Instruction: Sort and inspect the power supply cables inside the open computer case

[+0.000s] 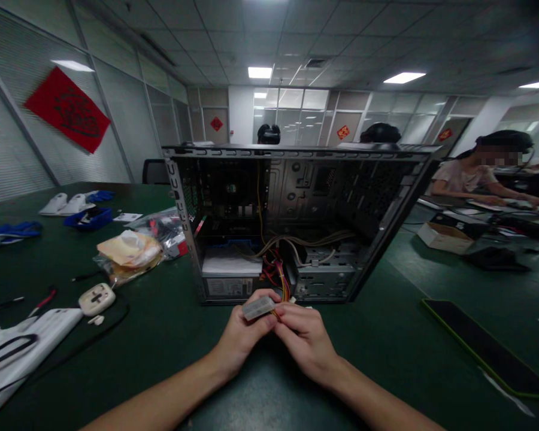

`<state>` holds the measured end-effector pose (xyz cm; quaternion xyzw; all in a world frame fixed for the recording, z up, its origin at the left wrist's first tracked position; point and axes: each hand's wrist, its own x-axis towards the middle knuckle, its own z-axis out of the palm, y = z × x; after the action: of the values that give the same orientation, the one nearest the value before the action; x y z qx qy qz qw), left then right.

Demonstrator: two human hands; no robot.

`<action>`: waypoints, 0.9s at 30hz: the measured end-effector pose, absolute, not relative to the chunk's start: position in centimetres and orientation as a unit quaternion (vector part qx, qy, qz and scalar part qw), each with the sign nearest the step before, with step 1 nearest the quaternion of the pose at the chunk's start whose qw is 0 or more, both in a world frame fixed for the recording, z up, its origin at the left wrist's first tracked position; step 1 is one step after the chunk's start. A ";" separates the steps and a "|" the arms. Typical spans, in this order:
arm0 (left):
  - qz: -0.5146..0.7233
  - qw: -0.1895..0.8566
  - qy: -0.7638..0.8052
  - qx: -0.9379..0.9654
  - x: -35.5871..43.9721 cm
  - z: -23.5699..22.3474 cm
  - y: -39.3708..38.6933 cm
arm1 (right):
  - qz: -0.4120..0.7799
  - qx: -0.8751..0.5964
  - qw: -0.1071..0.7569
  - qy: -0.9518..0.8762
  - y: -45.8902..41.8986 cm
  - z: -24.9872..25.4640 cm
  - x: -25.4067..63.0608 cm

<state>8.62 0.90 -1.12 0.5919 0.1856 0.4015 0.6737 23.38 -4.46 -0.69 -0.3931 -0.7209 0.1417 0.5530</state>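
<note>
Both hands meet just in front of an open computer case [326,286] that stands on the table with its inside towards me. My left hand [242,328] is closed around a pale grey, block-shaped power connector [258,307]. Thumb and fingers of my right hand [306,335] pinch the wires right behind the connector. Red, yellow and dark wires [279,272] run from the case's lower part, by the power supply [229,286], down to the hands. A beige cable bundle [305,239] crosses the inside of the case.
On the left lie plastic bags with parts [130,248], a blue tray [87,218], gloves [67,203], an earphone case [97,299] and a white keyboard [40,341]. At right are a dark mat [489,347] and an open carton [444,237]. Another person [469,176] sits beyond.
</note>
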 end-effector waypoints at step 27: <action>0.430 0.526 0.234 0.695 8.5 -1.8 1.4 | 0.258 -0.459 0.558 -0.641 -4.1 -1.2 23.7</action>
<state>8.55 1.36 -1.84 0.6950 0.2339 0.4302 0.5265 23.74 -4.05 -1.20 -0.4592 -0.6411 0.2575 0.5583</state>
